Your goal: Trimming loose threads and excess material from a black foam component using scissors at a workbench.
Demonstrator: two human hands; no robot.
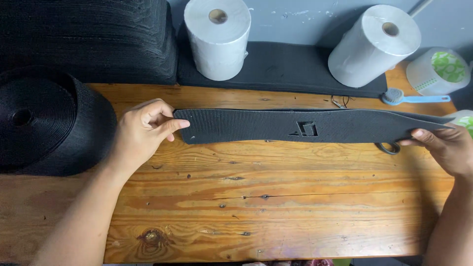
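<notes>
- Head view: long black strip (305, 126) stretched flat across the wooden table (276, 207), long axis running left to right, parallel to the table's front edge.
- Left hand (143, 130) pinching the strip's squared left end, thumb and forefinger closed on it.
- Right hand (451, 145) gripping the tapered right end, fingers curled under the edge.
- Held equally at both ends; neither hand nearer to the middle.
- Looks thin, matte, finely textured, slightly waisted, with a small raised angular mark (306, 129) near mid-length.
- Around: black tape roll (49, 123) at left, two white paper rolls (218, 37) (374, 44) behind, blue-handled brush (414, 98), dark ring (390, 148) partly under the strip near the right hand.
</notes>
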